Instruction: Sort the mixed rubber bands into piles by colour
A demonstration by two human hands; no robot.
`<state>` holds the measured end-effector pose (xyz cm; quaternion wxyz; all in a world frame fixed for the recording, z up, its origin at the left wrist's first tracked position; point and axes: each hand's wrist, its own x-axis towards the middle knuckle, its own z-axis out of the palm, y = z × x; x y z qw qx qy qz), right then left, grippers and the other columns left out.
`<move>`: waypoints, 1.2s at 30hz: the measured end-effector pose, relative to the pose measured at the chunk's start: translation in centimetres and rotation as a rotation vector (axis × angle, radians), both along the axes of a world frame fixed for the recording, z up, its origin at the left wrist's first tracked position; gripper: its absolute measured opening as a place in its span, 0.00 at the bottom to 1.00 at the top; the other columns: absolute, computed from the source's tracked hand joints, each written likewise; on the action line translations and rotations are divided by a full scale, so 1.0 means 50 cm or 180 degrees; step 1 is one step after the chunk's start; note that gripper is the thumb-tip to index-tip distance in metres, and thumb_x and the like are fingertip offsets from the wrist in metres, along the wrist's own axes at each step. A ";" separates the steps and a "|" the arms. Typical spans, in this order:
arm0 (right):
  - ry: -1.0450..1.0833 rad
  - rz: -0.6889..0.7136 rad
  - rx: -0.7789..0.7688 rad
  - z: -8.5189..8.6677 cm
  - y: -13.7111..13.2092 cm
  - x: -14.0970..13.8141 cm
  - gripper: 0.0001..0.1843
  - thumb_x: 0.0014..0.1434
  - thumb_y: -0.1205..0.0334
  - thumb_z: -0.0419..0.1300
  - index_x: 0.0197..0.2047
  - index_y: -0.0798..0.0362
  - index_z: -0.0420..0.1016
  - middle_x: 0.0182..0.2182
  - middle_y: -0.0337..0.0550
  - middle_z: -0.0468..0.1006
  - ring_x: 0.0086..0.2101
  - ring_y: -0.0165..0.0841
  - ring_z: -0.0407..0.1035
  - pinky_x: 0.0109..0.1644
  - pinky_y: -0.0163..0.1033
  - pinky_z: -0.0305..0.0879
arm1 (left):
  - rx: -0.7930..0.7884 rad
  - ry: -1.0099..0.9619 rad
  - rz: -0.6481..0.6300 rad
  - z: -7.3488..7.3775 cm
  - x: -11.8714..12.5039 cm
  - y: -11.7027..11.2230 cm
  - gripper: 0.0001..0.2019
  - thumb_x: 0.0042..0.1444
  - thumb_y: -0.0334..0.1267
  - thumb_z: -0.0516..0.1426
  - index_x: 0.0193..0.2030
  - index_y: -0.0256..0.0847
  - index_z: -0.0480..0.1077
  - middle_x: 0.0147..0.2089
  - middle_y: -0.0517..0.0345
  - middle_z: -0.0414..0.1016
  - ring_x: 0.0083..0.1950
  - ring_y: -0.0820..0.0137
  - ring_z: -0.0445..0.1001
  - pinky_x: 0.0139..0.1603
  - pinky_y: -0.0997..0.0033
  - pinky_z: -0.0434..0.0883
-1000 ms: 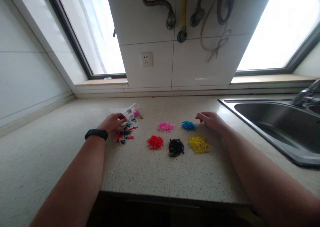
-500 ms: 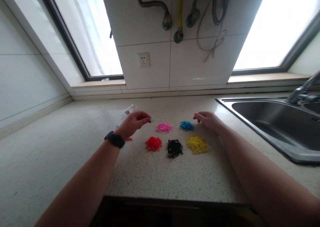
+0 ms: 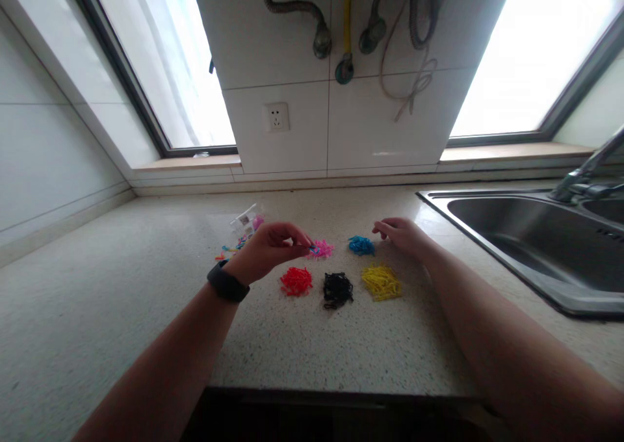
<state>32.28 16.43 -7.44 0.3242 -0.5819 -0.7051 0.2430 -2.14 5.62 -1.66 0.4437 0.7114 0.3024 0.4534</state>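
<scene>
My left hand (image 3: 277, 250), with a dark band on its wrist, pinches a small blue strip (image 3: 313, 248), which looks like a small rubber band. Its fingertips are over the left edge of a pink pile (image 3: 324, 249) of similar pieces. My right hand (image 3: 397, 234) rests on the counter just right of the blue pile (image 3: 361, 246), fingers curled, nothing visible in them. Nearer to me lie a red pile (image 3: 296, 281), a black pile (image 3: 338, 290) and a yellow pile (image 3: 381, 282). Left of my left hand, mixed coloured pieces (image 3: 229, 250) are partly hidden behind it.
A clear plastic bag (image 3: 246, 218) with something pink by it lies behind my left hand. The speckled counter (image 3: 283, 351) ends at a front edge near me. At right is a steel sink (image 3: 507, 234) with a tap (image 3: 580, 175). Hoses and a socket (image 3: 277, 117) are on the wall.
My left hand has moved right with the blue rubber band, from left of the pink pile to over its edge. The mixed pieces behind it show more. My right hand stays beside the blue pile.
</scene>
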 end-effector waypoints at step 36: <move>-0.0146 0.0070 -0.0039 0.000 -0.002 -0.001 0.24 0.60 0.45 0.53 0.37 0.56 0.83 0.27 0.43 0.75 0.24 0.29 0.60 0.29 0.37 0.54 | -0.0155 0.0061 0.0069 0.004 -0.009 -0.003 0.08 0.49 0.38 0.70 0.36 0.41 0.82 0.33 0.57 0.81 0.34 0.76 0.75 0.37 0.77 0.73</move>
